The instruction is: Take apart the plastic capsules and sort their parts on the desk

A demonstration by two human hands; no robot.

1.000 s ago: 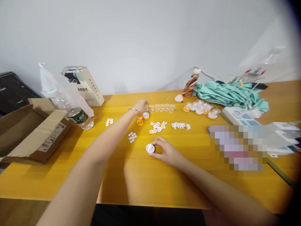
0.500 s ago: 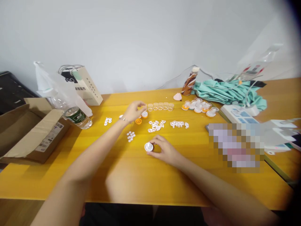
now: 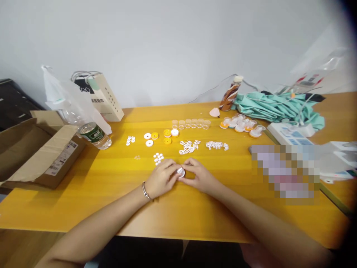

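Both your left fingers [image 3: 175, 174] and right fingers [image 3: 186, 178] are clamped on one small white piece [image 3: 181, 172] — seemingly round — above the worktop [image 3: 125, 208].

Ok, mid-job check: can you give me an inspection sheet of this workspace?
Surface: glossy yellow-brown wooden table, no spill seen.
Job's things: small round white plastic part between the hands; clear plastic cups in a row; loose white openwork plastic pieces.
Clutter: open brown cardboard box, crumpled turquoise fabric.
Hands: left and right fingertips at the white part.
Cables: thin grey cable along the wall; none seen near the hands.
Surroundings: plain pale wall behind.
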